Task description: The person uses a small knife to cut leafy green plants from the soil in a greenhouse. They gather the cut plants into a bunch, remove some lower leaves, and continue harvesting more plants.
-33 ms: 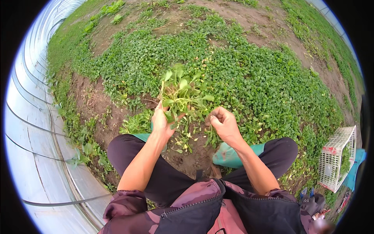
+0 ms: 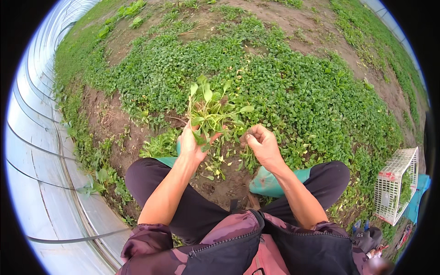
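At the plant bed's point(image 2: 302, 87) near edge, left hand point(image 2: 189, 145) has its grip around a bunch of greens point(image 2: 211, 114); right hand point(image 2: 265, 145) just beside, fingers curled narrow, can't tell if pinching anything. Probably picking over the bunch; next move calls for steady left grip, light right pinch. White crate point(image 2: 386, 200) by bed's right edge.

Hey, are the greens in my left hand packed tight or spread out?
Spread out. The greens fan loosely beyond the left hand, leaves pointing several ways with gaps between them.
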Tool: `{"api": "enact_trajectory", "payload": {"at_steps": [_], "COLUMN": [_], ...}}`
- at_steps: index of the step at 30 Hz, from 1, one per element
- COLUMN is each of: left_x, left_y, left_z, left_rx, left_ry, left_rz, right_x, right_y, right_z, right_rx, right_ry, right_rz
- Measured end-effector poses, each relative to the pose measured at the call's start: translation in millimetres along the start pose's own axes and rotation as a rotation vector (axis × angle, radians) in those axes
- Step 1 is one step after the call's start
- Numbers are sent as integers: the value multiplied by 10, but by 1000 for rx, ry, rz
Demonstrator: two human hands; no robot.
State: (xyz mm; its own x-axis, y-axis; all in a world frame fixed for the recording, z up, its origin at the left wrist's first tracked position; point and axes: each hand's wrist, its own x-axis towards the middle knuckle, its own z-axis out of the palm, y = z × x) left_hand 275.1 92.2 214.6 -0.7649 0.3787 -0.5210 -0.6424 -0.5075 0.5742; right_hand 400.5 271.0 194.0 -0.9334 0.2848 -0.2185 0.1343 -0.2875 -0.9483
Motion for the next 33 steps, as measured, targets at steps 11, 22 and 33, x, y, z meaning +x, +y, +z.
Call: {"api": "enact_trajectory", "payload": {"at_steps": [11,22,33], "left_x": [-245,-50,-87], "left_y": [-126,-268,-351], "left_z": [386,222,288], "left_rx": [22,32,258], "left_ry": [91,183,329], "left_rz": [-216,-59,152], "right_x": [69,25,-123], "right_y": [112,183,191], "right_z": [212,480,835], "right_rx": [399,259,362], "right_ry": [254,234,136], "right_rz": [-62,-224,-269]}}
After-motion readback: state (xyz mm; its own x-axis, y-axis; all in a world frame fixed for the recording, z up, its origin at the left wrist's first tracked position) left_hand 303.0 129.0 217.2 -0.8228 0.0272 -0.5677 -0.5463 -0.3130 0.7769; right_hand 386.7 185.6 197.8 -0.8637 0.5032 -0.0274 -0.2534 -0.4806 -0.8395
